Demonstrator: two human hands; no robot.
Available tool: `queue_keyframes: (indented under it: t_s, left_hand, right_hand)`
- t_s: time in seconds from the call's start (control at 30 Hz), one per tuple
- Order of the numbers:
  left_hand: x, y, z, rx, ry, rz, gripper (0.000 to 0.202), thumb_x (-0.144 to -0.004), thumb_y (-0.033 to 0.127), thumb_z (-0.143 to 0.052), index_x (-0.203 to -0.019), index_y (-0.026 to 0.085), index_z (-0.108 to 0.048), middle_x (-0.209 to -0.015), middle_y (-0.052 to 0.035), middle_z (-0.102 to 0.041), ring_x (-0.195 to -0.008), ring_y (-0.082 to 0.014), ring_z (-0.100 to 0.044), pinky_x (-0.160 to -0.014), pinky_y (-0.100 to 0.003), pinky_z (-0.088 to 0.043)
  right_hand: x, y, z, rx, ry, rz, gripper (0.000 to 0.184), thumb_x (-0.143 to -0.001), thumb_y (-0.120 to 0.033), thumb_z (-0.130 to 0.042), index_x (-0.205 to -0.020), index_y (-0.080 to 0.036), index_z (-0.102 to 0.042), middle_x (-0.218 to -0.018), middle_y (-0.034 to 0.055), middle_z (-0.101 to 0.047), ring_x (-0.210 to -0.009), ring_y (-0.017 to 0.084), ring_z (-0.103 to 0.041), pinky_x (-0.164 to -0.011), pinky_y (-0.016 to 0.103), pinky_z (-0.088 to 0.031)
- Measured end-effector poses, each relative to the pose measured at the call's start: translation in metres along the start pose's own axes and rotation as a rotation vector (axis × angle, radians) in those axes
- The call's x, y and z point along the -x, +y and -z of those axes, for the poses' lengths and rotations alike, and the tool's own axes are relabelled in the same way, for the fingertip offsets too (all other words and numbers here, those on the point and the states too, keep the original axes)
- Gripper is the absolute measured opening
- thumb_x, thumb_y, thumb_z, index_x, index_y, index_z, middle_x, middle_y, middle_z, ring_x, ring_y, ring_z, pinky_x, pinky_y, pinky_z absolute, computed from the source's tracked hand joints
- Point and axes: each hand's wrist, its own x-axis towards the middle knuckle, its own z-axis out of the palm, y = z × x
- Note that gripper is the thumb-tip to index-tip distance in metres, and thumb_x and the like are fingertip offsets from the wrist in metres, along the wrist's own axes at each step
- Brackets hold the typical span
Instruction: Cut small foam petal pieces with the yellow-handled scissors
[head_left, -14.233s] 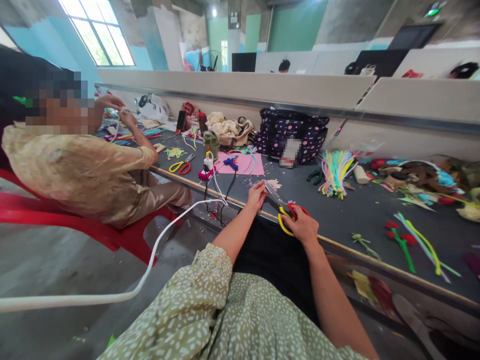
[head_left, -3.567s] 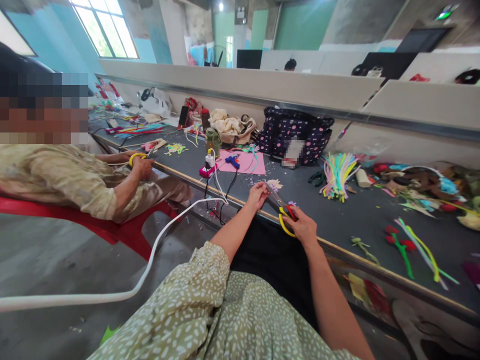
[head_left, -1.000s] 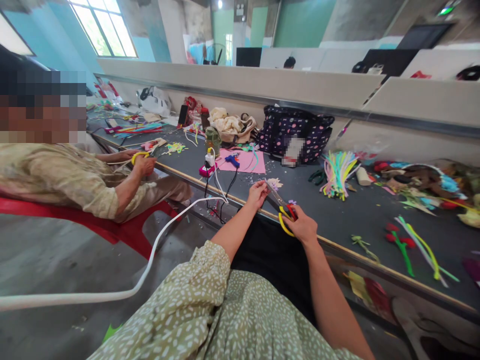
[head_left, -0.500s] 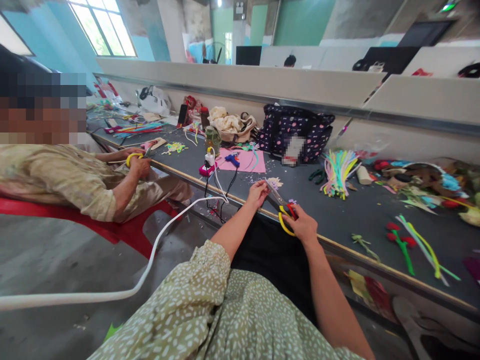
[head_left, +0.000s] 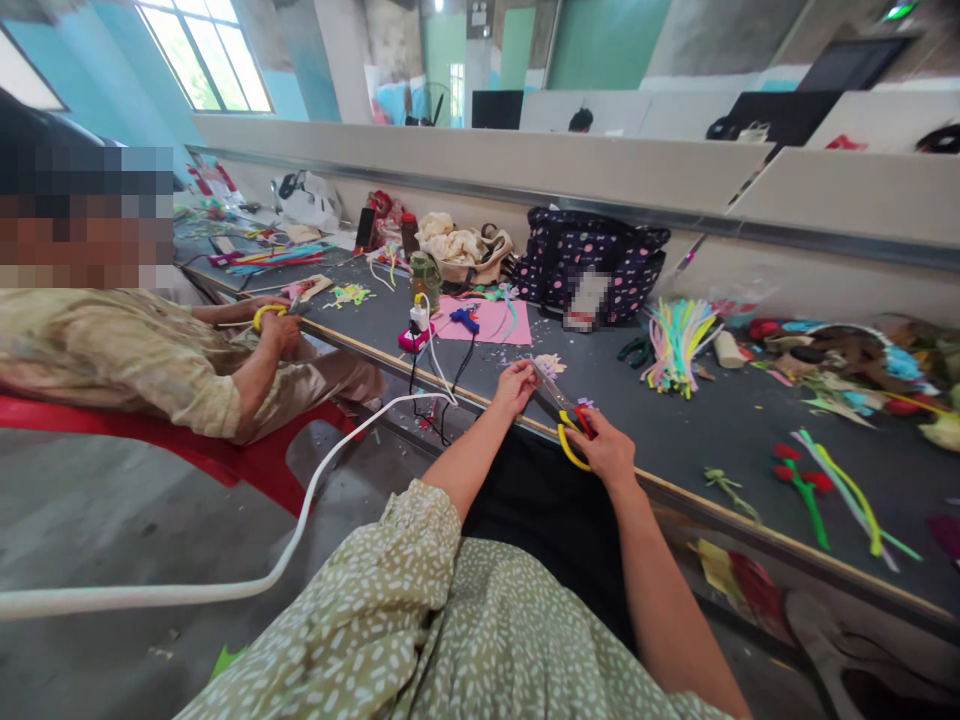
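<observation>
My right hand (head_left: 607, 446) is closed around the yellow and red handles of a pair of scissors (head_left: 564, 412). Their blades point up and left, toward my left hand (head_left: 516, 388). The fingers of that hand are pinched together at the blade tips, and whatever is between them is too small to make out. Both hands are at the table's front edge. Just beyond the blades lies a small heap of pale clippings (head_left: 550, 366). Some purple bits (head_left: 585, 402) show beside the scissors.
A blue glue gun (head_left: 466, 319) rests on a pink sheet (head_left: 495, 328), left of a dark patterned bag (head_left: 592, 262). Bundled pipe cleaners (head_left: 679, 345) stand to the right. A white cable (head_left: 352, 437) hangs across the left side. A co-worker (head_left: 247, 370) sits at left with scissors.
The scissor blades look closer together than before. My hands stay in nearly the same place, and the co-worker's hands have shifted slightly.
</observation>
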Motion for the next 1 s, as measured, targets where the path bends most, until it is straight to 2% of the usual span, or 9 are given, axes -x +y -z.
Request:
queue_keyframes:
  t_s: [0.37,0.57,0.87,1.0]
  left_hand:
    - [-0.001,0.001,0.002,0.027,-0.019,0.018,0.020,-0.064,0.008,-0.070,-0.079,0.014,-0.058,-0.055,0.0061,-0.050,-0.047,-0.0034,-0.042,-0.066,-0.024,-0.043]
    - [-0.002,-0.001,0.002,0.014,-0.022,0.021,0.021,-0.064,0.009,-0.070,-0.081,0.014,-0.058,-0.055,0.0061,-0.050,-0.048,-0.0038,-0.043,-0.067,-0.025,-0.043]
    - [-0.002,-0.002,0.003,0.005,-0.033,0.018,0.022,-0.063,0.011,-0.072,-0.080,0.014,-0.057,-0.055,0.0064,-0.049,-0.047,-0.0033,-0.043,-0.066,-0.025,-0.044]
    - [-0.002,-0.003,0.002,-0.006,-0.024,0.024,0.020,-0.064,0.012,-0.071,-0.079,0.015,-0.058,-0.052,0.0070,-0.047,-0.047,-0.0039,-0.043,-0.066,-0.025,-0.043]
  right_hand:
    - [0.000,0.003,-0.003,-0.025,0.013,0.035,0.056,-0.076,-0.064,-0.048,-0.118,-0.028,-0.057,-0.100,0.0019,-0.068,-0.085,0.022,-0.062,-0.071,0.031,-0.045]
    - [0.002,-0.004,0.002,0.087,-0.003,-0.025,0.057,-0.076,-0.064,-0.047,-0.119,-0.029,-0.056,-0.089,0.0022,-0.069,-0.077,0.022,-0.063,-0.066,0.030,-0.044]
    - [0.004,-0.009,0.003,0.126,0.010,-0.030,0.055,-0.076,-0.063,-0.048,-0.118,-0.029,-0.056,-0.085,0.0021,-0.068,-0.075,0.022,-0.063,-0.065,0.030,-0.042]
    - [0.003,-0.006,0.002,0.115,0.001,-0.020,0.056,-0.077,-0.062,-0.046,-0.120,-0.028,-0.055,-0.090,0.0036,-0.069,-0.078,0.023,-0.063,-0.066,0.031,-0.042]
